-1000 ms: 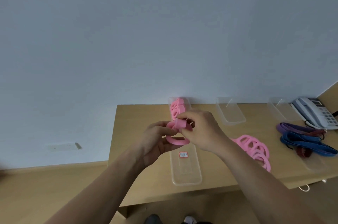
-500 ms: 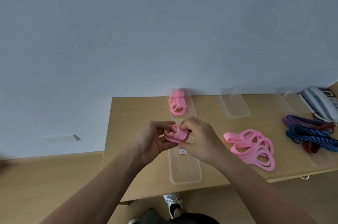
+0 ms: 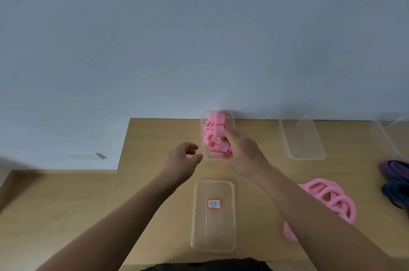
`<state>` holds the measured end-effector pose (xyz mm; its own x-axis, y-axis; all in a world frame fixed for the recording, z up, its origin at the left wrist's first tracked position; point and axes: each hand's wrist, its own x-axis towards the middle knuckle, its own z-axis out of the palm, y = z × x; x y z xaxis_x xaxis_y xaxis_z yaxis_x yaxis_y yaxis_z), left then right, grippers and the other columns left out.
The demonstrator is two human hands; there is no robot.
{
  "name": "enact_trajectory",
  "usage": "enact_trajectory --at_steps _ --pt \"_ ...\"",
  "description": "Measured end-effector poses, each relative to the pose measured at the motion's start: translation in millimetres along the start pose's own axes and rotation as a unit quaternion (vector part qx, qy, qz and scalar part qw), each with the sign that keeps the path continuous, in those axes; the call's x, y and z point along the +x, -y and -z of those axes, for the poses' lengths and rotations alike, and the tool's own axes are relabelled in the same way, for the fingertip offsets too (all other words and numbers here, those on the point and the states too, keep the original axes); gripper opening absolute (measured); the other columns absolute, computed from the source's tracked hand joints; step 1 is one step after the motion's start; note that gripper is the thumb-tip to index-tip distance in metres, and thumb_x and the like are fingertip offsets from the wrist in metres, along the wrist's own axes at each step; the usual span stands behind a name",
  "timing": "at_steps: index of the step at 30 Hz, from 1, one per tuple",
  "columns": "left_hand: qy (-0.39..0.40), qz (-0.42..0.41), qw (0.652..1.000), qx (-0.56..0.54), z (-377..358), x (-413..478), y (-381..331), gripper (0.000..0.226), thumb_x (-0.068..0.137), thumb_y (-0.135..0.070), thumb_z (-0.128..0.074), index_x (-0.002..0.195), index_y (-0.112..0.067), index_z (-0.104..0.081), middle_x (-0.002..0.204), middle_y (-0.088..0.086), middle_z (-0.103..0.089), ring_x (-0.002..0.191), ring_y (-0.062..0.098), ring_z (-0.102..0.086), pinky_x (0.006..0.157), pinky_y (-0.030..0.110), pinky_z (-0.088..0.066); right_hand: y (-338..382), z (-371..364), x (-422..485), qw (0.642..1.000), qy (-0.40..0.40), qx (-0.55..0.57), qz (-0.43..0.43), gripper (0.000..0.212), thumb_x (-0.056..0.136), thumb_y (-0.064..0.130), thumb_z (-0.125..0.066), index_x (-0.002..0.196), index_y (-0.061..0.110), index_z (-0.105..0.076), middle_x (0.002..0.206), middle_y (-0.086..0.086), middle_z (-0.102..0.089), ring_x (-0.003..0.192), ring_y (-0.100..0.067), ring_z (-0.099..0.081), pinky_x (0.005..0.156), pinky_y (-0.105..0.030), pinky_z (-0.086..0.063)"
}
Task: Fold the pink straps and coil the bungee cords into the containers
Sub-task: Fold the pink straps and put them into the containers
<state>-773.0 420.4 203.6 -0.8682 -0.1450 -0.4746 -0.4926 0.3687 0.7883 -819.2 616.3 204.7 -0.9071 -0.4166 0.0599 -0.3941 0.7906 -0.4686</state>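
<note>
Pink folded strap point(image 3: 221, 148) sits at the near end of the far container point(image 3: 232, 122), pinched by the fingers of the right hand point(image 3: 245, 155). Left hand point(image 3: 183, 157) hovers just left of that container, fingers loosely spread, holding nothing. Loose pink straps point(image 3: 327, 197) lie on the counter point(image 3: 155, 138) to the right and nearer, closer to the right hand. Near container point(image 3: 213, 233) carries a red-bordered label point(image 3: 214, 204); writing illegible.
</note>
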Motion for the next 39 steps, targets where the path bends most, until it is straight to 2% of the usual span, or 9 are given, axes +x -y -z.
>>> enact_trajectory --at_steps 4,7,10,19,23,27,30,34,39 --pt "-0.030 0.002 0.999 0.025 -20 25 -5 0.031 0.099 -0.022 -0.066 0.129 -0.019 -0.061 0.113 0.003 -0.065 0.102 0.023 -0.062 0.067 0.026 -0.048 -17 -15 17 0.998 0.043 -0.008 0.035 0.035 0.078 0.015 -0.079 0.106 0.013 -0.059 0.107 -0.005 -0.067 0.076 -0.020 -0.057 0.063 -0.023 -0.037" --pt "-0.058 0.027 0.998 0.004 -28 34 -5 0.023 0.098 -0.013 -0.065 0.119 -0.019 -0.063 0.104 0.007 -0.067 0.090 0.028 -0.067 0.070 0.041 -0.058 -26 -18 23 0.997 0.058 0.012 0.041 0.028 0.076 0.018 -0.081 0.097 0.013 -0.063 0.097 -0.005 -0.068 0.079 -0.024 -0.060 0.064 -0.024 -0.037" --pt "-0.080 0.039 0.996 -0.019 -32 39 -1 0.021 0.095 -0.004 -0.065 0.110 -0.018 -0.063 0.092 0.009 -0.070 0.072 0.026 -0.071 0.070 0.046 -0.064 -31 -21 29 0.996 0.064 0.021 0.058 0.022 0.074 0.013 -0.083 0.087 0.010 -0.065 0.090 -0.006 -0.069 0.082 -0.023 -0.059 0.067 -0.023 -0.036" --pt "-0.089 0.044 0.995 -0.019 -35 40 1 0.021 0.093 -0.003 -0.066 0.107 -0.020 -0.064 0.087 0.006 -0.071 0.066 0.023 -0.072 0.071 0.050 -0.064 -33 -28 31 0.996 0.080 -0.027 0.036 0.016 0.082 0.013 -0.076 0.093 0.006 -0.067 0.098 -0.012 -0.060 0.077 -0.030 -0.059 0.061 -0.029 -0.039" --pt "-0.078 0.036 0.996 -0.003 -32 37 -3 0.021 0.094 -0.009 -0.068 0.112 -0.020 -0.065 0.096 0.005 -0.070 0.076 0.026 -0.070 0.076 0.050 -0.063 -30 -21 31 0.992 0.116 -0.030 0.035 0.021 0.090 0.028 -0.070 0.107 0.017 -0.072 0.116 -0.004 -0.060 0.097 -0.024 -0.061 0.080 -0.035 -0.052" --pt "-0.073 -0.023 0.993 0.087 -25 28 -5 0.032 0.093 -0.020 -0.073 0.124 -0.019 -0.066 0.112 -0.002 -0.068 0.093 0.019 -0.066 0.082 0.037 -0.057 -23 -11 21 0.995 0.089 -0.015 0.042 0.027 0.091 0.036 -0.068 0.115 0.024 -0.072 0.124 0.002 -0.062 0.111 -0.020 -0.056 0.085 -0.032 -0.052" --pt "-0.064 -0.079 0.981 0.163 -19 17 -4 0.039 0.093 -0.023 -0.073 0.130 -0.017 -0.064 0.121 0.002 -0.067 0.099 0.017 -0.062 0.081 0.029 -0.045 -18 -4 7 0.998 0.054 -0.023 0.019 0.028 0.090 0.029 -0.068 0.117 0.021 -0.069 0.120 0.001 -0.065 0.108 -0.023 -0.056 0.085 -0.035 -0.051" --pt "-0.051 -0.143 0.962 0.226 -11 -2 -2 0.040 0.094 -0.025 -0.071 0.133 -0.019 -0.063 0.133 0.004 -0.064 0.116 0.024 -0.062 0.092 0.033 -0.047 -13 -2 -29 0.999 -0.002 -0.048 -0.014 0.032 0.085 0.019 -0.071 0.117 0.015 -0.069 0.106 -0.005 -0.068 0.096 -0.032 -0.058 0.081 -0.037 -0.049" --pt "-0.028 -0.244 0.926 0.286 -17 -29 6 0.038 0.093 -0.025 -0.073 0.130 -0.019 -0.066 0.134 0.005 -0.064 0.121 0.028 -0.059 0.093 0.034 -0.044 -4 -8 -99 0.993 -0.004 -0.057 -0.108 0.044 0.083 0.024 -0.073 0.124 0.012 -0.066 0.114 -0.011 -0.067 0.107 -0.033 -0.057 0.093 -0.039 -0.050"
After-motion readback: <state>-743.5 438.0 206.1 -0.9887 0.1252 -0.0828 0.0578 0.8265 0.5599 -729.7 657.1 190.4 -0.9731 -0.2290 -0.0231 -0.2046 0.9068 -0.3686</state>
